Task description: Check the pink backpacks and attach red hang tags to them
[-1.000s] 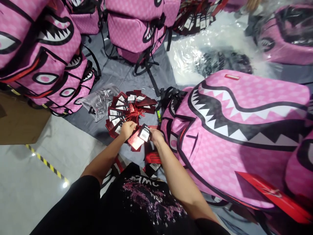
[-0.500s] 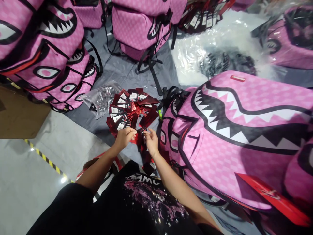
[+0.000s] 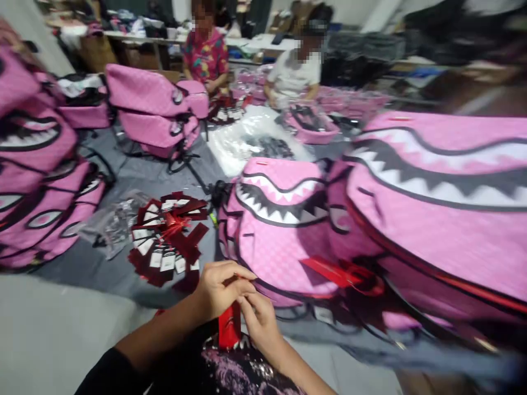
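Close to my chest, my left hand (image 3: 217, 288) and my right hand (image 3: 259, 317) meet with fingers pinched together. A red hang tag (image 3: 229, 326) dangles just below the fingertips, and its string is hidden or too small to make out. Beyond my left hand lies a fanned bundle of dark red hang tags (image 3: 192, 241) with white labels and red strings. To the right of the hands stands a pink backpack (image 3: 274, 247) with a shark-mouth print. Another red tag (image 3: 325, 270) sticks out at its lower right.
A large pink backpack (image 3: 444, 230) fills the right side, and stacked pink bags (image 3: 37, 170) stand at the left. Clear plastic bags (image 3: 115, 219) lie beside the tag bundle. Two people (image 3: 209, 55) work across the table (image 3: 135, 175), near plastic sheeting (image 3: 230, 137).
The view has swung up and right, bringing the people into sight. My hands have come together away from the tag bundle, and a red tag now hangs beneath them.
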Motion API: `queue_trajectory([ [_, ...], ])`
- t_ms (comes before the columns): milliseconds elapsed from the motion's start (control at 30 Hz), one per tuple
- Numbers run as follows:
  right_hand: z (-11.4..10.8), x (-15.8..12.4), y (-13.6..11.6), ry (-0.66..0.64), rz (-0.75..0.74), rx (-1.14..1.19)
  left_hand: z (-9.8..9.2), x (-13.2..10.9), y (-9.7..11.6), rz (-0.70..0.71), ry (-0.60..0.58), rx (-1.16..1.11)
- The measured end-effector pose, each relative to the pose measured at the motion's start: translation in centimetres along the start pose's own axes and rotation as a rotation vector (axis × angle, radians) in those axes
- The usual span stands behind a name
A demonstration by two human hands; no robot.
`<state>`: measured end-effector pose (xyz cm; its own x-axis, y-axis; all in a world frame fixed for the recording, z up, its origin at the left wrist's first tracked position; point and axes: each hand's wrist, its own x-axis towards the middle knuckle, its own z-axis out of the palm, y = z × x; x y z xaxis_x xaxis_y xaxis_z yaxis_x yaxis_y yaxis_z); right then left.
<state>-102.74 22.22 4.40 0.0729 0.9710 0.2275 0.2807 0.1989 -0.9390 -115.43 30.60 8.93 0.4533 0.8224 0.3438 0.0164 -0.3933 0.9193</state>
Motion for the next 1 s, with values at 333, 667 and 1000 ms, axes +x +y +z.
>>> queue_trajectory([
  [333,-17.1,-15.0,2.6,0.616,0.098,-0.216,25.5,-0.6,4.7,0.164,-0.492,-0.342],
  [667,-44.4,-26.3,14.1,0.641,0.527,-0.788,51.7,-3.3,1.8,-0.282,-0.524,-0.241],
  [1000,-53.9,-21.5,26.4,0.147,0.913,-1.191,65.7,-2.7,-6.9,-0.51,-0.267,-0.072],
])
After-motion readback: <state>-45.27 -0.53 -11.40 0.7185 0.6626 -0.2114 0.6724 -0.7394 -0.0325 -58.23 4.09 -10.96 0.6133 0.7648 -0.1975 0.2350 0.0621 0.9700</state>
